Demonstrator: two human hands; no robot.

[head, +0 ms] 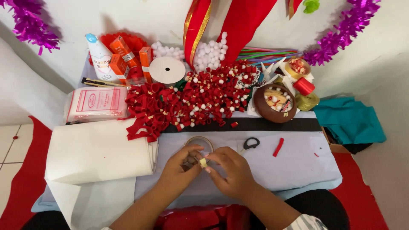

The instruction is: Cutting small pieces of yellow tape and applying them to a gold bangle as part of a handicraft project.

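- The surface (298,166), covered in pale cloth, spreads out under both hands; its near edge runs just behind the wrists, and the widest bare stretch lies to the right of the hands, with only a small red strip (278,147) on it.
- A folded white sheet (98,151) fills the room left of the hands and hangs over the near edge.
- A heap of red felt curls (179,104), dotted with white pompoms, lies beyond the hands, past a black band (272,124) that crosses the surface.
- A flat clear packet (96,103) with pink print sits far left beyond the hands; behind it stand a white cone-shaped party hat (99,57) with a blue tip and some orange boxes (123,57).
- A round white ribbon spool (167,70) lies behind the heap.
- A brown bowl (275,104) of small bits sits beyond and right of the hands, with a red tape roll (303,86) past it.
- Black-handled scissors (249,144) lie just beyond the right hand.
- A clear tape ring (199,142) lies just beyond the left hand, touching its fingers.
- The left hand (179,166) and right hand (230,170) meet fingertip to fingertip, palms down, wrists angled inward.
- Both pinch a small pale piece (203,162), held between them just above the surface.
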